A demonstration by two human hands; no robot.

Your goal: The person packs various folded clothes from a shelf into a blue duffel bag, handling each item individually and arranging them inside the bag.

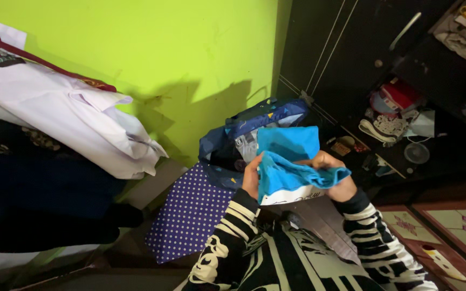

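Two hands on bright blue cloth garment [289, 161], held just above dark blue patterned fabric bag [244, 137]: left hand [252, 178] and right hand [333, 175] closed on it. Edges best kept matched, cloth taut.

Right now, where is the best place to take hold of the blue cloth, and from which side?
Probably grip the blue cloth at its bunched lower fold, from both ends, where the left hand and right hand already pinch it; the upper part hangs flat and loose.
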